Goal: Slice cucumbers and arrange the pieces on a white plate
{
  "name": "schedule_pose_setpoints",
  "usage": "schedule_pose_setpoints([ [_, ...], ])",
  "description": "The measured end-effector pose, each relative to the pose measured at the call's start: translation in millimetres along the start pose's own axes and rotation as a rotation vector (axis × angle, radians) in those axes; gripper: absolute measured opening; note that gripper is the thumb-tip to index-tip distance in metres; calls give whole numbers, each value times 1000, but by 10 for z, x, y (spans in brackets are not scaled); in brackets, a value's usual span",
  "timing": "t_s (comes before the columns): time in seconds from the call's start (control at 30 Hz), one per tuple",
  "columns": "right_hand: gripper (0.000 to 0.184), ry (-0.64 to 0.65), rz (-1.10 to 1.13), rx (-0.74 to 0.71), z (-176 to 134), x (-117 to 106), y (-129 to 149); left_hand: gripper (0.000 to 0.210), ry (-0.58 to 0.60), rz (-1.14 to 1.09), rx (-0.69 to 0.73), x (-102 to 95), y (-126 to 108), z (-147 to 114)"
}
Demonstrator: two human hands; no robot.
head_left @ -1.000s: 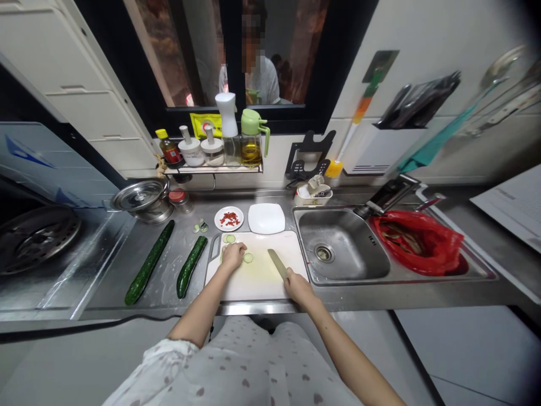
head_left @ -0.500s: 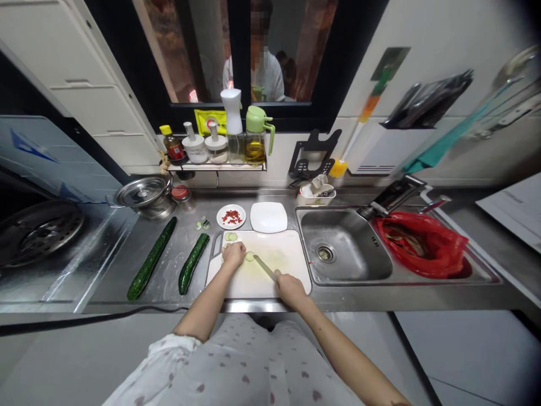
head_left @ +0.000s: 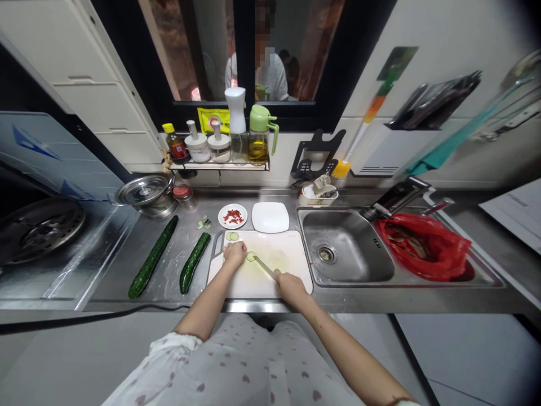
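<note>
My right hand (head_left: pixel 291 286) is closed round the handle of a knife (head_left: pixel 266 267), its blade pointing up and left over the white cutting board (head_left: pixel 249 287). At the blade's tip lies a pale green cucumber slice (head_left: pixel 251 256). Just left of that slice, my left hand (head_left: pixel 235 254) rests on the board with its fingers curled together; what is under or between them is hidden. More cucumber slices (head_left: pixel 232 236) lie at the board's upper left corner. Left of the board are a shorter cucumber (head_left: pixel 194 263) and a longer whole cucumber (head_left: pixel 153 256).
Behind the board stand a small plate with chopped red pieces (head_left: pixel 239 223) and a white square plate (head_left: pixel 270 217). Cucumber scraps (head_left: pixel 203 223) lie nearby. The sink (head_left: pixel 346 277) is at right, with a red plastic bag (head_left: pixel 422 265). A lidded pot (head_left: pixel 156 197) stands back left.
The whole view has shifted slightly. Both hands, the knife and the cucumber slice keep nearly the same places on the board.
</note>
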State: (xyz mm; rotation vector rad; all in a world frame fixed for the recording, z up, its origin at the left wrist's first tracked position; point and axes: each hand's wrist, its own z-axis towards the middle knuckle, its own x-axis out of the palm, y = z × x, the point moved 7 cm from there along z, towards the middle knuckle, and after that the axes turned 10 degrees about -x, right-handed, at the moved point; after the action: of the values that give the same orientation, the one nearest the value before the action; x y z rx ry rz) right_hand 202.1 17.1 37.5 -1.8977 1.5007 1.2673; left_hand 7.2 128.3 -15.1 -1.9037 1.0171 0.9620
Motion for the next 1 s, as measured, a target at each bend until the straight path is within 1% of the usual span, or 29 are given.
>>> schedule_pose_setpoints([
  [0.3, 31, 42, -62, -37, 53, -31, -28, 9, 33, 4, 5, -24, -18, 8],
  [0.53, 36, 43, -55, -48, 134, -20, -30, 9, 38, -5, -3, -13, -10, 14],
  [0.77, 36, 32, -56, -46, 229, -22, -25, 9, 36, -5, -7, -16, -11, 12],
  [1.0, 35, 24, -51, -53, 256, -69, 26, 9, 40, 2, -19, -18, -9, 19],
])
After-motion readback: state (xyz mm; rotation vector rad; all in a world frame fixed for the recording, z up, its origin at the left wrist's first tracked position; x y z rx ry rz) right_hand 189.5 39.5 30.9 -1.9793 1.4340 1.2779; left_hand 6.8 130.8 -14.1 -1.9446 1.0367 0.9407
